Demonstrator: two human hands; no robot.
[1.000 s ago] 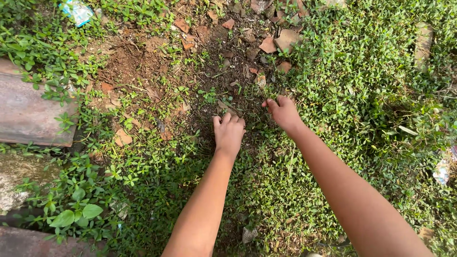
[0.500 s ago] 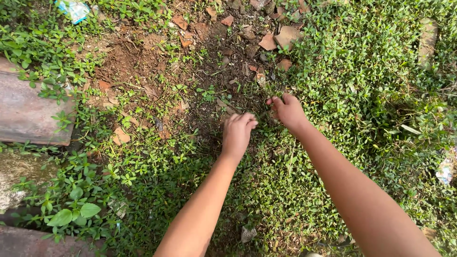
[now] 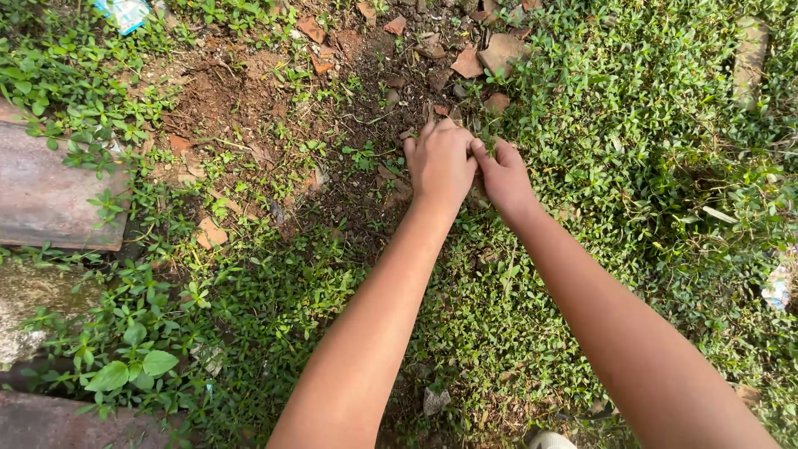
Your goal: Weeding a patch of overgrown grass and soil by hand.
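Reaching forward from the near edge of the view, both bare forearms run up over the low green ground cover to meet at the border of a bare soil patch. Half a second back the left hand sat lower and apart from the other, fingers curled over the dirt; it has since slid up and to the right until it touches the right hand, so the work has shifted to the weeds at the fringe of the mat. The left hand's grip is curled down with knuckles up, fingers drawn together on the ground; whether it has stems clamped cannot be told. The right hand's grip is pinched, thumb against fingers, closed on a small tuft of weeds just beyond its fingertips. Both wrists are bent slightly down, elbows well apart, forearms converging. Off to the left lies a weathered slab. Farther on, broken reddish shards lie scattered on the soil, and a scrap of pale blue litter sits at the far left edge.
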